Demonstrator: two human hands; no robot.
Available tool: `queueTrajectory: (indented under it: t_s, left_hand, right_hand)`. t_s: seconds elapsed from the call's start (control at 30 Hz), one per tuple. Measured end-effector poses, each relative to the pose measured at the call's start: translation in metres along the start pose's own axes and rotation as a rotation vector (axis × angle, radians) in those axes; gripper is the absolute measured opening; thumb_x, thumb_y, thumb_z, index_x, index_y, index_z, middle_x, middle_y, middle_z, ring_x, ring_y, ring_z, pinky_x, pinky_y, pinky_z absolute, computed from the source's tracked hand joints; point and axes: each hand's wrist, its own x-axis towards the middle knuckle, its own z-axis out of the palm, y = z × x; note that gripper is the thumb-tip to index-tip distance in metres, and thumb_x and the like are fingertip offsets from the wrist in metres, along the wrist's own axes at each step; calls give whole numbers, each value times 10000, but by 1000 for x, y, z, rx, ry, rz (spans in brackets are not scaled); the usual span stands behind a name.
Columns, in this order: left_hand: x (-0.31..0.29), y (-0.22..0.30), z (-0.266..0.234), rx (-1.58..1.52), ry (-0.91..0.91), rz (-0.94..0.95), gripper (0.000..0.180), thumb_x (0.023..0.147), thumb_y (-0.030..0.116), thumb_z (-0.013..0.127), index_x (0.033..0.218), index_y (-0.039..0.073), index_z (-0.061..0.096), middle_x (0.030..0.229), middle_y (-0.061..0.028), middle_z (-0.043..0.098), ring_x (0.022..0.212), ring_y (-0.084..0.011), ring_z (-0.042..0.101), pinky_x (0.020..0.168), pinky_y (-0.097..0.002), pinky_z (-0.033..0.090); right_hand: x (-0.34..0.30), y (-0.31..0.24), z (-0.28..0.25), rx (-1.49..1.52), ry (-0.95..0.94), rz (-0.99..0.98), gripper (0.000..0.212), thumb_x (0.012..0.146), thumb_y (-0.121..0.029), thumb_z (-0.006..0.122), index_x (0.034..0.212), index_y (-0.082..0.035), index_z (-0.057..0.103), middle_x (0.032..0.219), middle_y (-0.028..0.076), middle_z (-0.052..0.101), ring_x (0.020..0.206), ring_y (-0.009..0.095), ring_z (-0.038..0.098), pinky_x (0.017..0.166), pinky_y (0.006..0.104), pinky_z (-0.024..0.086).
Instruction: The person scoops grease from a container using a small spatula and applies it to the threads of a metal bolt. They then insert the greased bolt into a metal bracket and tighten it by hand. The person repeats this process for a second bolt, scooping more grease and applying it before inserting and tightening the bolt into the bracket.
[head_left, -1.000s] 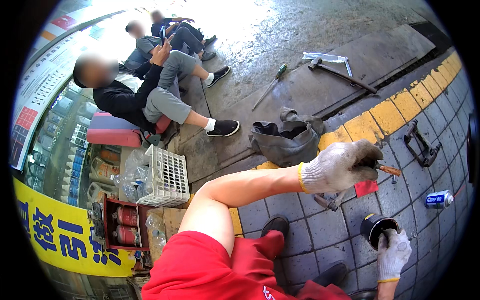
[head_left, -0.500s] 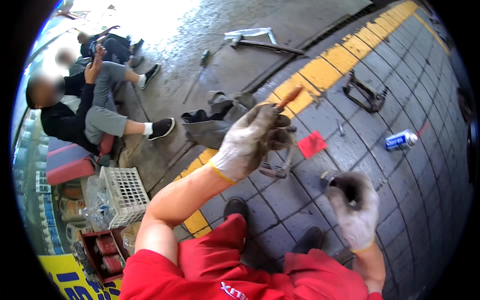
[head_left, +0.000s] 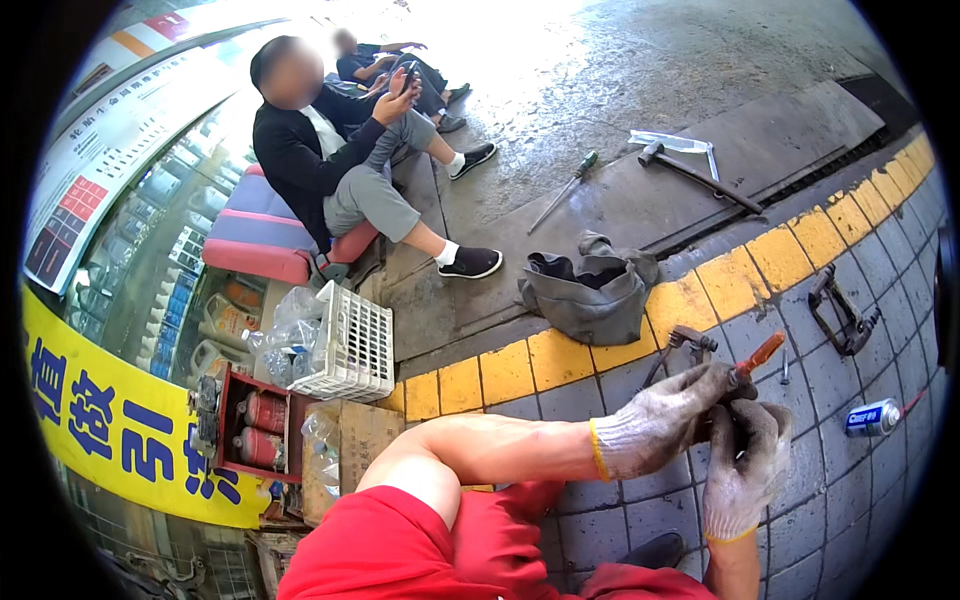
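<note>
Both my hands wear dirty white knit gloves and meet above the tiled ground at the right. My left hand [head_left: 665, 415] is closed around a tool with an orange handle [head_left: 762, 352], which sticks out past the fingers; its other end is hidden. Just below, my right hand [head_left: 745, 460] has its fingers curled together against a dark part between the gloves, too covered to make out. Beyond the left glove lies a dark metal clamp-like tool [head_left: 692, 340], partly hidden. A small bolt-like metal piece [head_left: 785, 368] rests on the tiles beside the orange handle.
A dark metal frame tool [head_left: 842, 312] and a blue-white spray can [head_left: 872, 417] lie at the right. Beyond are a grey bag [head_left: 590, 300], a screwdriver [head_left: 565, 190] and a hammer [head_left: 700, 180]. At left stand a white crate [head_left: 350, 345], a red box [head_left: 262, 425] and a seated person [head_left: 340, 170].
The view has swung left. My left hand has come down with the orange-handled tool, and the two hands have drawn together. The red square from the tiles is out of sight.
</note>
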Motion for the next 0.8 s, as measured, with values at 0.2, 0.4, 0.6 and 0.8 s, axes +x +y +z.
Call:
queueTrajectory:
  t_s: [0.2,0.4,0.6,0.8]
  left_hand:
    - [-9,-12,-1,3,52,-5,388,1140,320,653,1476,131,616,1366,-9,685,1241,-142,643,1086,-335,518]
    - [7,-9,8,-32,16,-72,377,1132,302,671,1468,138,625,1359,2,686,1242,-135,650,1087,-326,526]
    - [30,-20,3,-11,29,-129,382,1129,290,683,1463,113,629,1353,-1,688,1241,-120,648,1068,-303,534]
    - [31,-18,-9,51,45,-115,390,1138,288,669,1470,89,623,1351,-7,690,1232,-111,643,1065,-296,530]
  right_hand:
    - [-6,12,7,44,14,-15,318,873,41,841,1142,-63,707,1088,153,696,934,337,703,795,432,569]
    - [-4,27,6,73,67,45,310,880,51,828,1144,-49,700,1109,165,682,959,347,700,822,441,568]
    - [-9,39,9,101,101,218,248,929,24,809,1136,-24,681,1120,146,637,985,305,665,873,413,545]
    - [-14,45,26,83,124,240,311,927,8,825,1188,-25,659,1120,160,647,982,320,659,866,426,550]
